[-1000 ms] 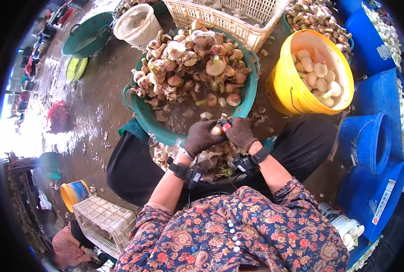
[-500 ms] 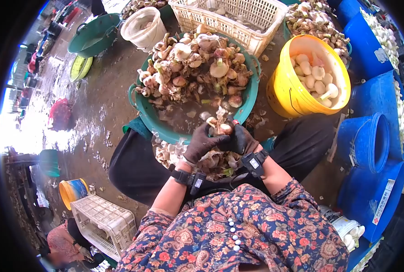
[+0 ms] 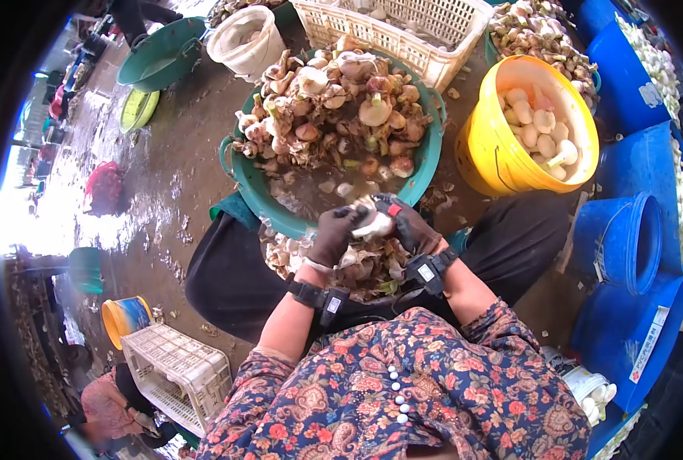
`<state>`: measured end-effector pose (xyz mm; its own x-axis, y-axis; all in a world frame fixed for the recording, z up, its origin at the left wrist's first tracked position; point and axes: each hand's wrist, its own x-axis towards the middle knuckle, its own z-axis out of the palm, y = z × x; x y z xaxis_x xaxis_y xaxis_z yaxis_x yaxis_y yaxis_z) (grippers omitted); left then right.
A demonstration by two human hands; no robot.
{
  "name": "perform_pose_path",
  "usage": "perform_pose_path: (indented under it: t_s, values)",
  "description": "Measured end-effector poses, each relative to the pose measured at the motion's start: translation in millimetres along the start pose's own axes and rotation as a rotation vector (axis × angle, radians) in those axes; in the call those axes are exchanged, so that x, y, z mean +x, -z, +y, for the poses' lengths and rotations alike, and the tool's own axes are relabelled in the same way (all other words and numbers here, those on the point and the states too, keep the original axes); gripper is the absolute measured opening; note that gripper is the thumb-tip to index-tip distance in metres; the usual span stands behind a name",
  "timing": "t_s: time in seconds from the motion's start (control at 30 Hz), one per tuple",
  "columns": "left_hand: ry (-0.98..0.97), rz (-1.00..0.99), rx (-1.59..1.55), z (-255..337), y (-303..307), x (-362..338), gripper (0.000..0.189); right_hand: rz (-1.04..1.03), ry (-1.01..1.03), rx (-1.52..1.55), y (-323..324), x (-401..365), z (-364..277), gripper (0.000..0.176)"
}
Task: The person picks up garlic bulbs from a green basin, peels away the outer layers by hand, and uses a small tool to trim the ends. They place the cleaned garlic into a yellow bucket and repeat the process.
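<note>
A garlic bulb (image 3: 376,225), its pale flesh smeared by motion, sits between my two dark-gloved hands. My left hand (image 3: 335,234) has its fingers closed on the bulb's left side. From the right, my right hand (image 3: 413,229) grips the same bulb, with a small red piece (image 3: 393,209) showing at its finger. Both hands are over the near rim of a green tub (image 3: 243,193), which holds a heap of unpeeled garlic bulbs (image 3: 322,103) and murky water. Below my hands, loose papery skins (image 3: 364,268) lie between my legs.
Right of the tub stands a yellow bucket (image 3: 475,157) of peeled white bulbs. Blue buckets (image 3: 610,238) line the right side. Behind the tub are a white crate (image 3: 391,46) and a white bucket (image 3: 241,57). Another crate (image 3: 176,368) and a person (image 3: 111,402) are at lower left.
The bulb between my hands has turned and now shows more white. My left hand has shifted slightly. A person's dark-clothed legs have come into view at the top left.
</note>
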<state>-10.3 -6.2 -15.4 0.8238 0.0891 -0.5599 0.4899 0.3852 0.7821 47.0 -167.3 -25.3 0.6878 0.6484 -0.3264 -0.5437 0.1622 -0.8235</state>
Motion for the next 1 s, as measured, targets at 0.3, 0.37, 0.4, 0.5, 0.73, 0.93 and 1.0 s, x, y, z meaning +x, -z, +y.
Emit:
perform_pose_path:
  t_s: [0.3,0.37,0.4,0.5,0.73,0.93,1.0]
  values:
    - [-0.765,0.065,1.129,13,31,-9,0.031,0.067,0.597,-1.084,-13,-12,-21,0.048]
    - [-0.741,0.049,1.272,15,30,-9,0.031,0.077,0.710,-1.156,-19,-8,-15,0.045]
    - [-0.557,0.040,0.897,14,27,-9,0.032,0.093,0.594,-1.026,-18,-6,-8,0.036]
    - [-0.386,0.053,0.290,14,21,-18,0.036,0.207,0.351,-0.541,-16,1,4,0.021]
    - [-0.275,-0.151,0.047,9,39,-40,0.024,0.253,-0.132,0.349,16,13,34,0.025]
    - [-0.437,-0.096,0.010,42,66,-77,0.028,0.117,-0.175,0.872,33,21,30,0.028]
    - [-0.524,-0.075,-0.149,53,75,-83,0.024,0.067,-0.176,0.968,42,21,40,0.028]
